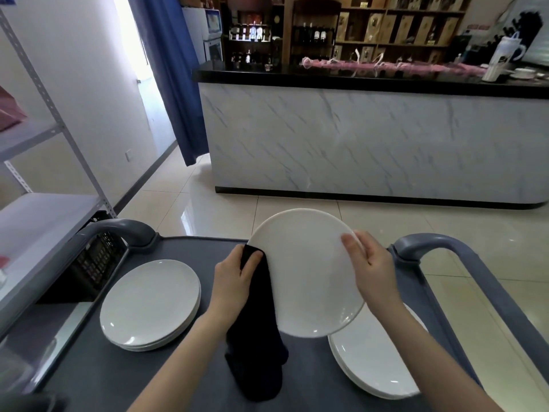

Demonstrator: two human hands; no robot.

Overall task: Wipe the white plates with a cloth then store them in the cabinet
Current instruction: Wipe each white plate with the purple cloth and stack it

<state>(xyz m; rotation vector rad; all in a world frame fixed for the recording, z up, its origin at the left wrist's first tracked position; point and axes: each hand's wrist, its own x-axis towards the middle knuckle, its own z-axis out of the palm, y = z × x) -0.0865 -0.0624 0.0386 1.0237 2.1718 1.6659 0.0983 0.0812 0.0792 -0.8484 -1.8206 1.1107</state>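
Observation:
A white plate (pixel 306 272) is held tilted above the grey cart top (pixel 190 379). My right hand (pixel 372 266) grips its right rim, thumb on the face. My left hand (pixel 233 281) holds a dark cloth (pixel 255 346) against the plate's left edge; the cloth hangs down to the cart. A stack of white plates (pixel 150 301) lies on the cart's left side. Another stack of white plates (pixel 377 361) lies on the right, partly hidden by my right forearm and the held plate.
The cart has grey handles at the left (pixel 118 230) and right (pixel 439 248). A metal shelf rack (pixel 44 203) stands at the left with a black crate (pixel 95 257) beside it. A marble-fronted counter (pixel 356 144) stands ahead across the tiled floor.

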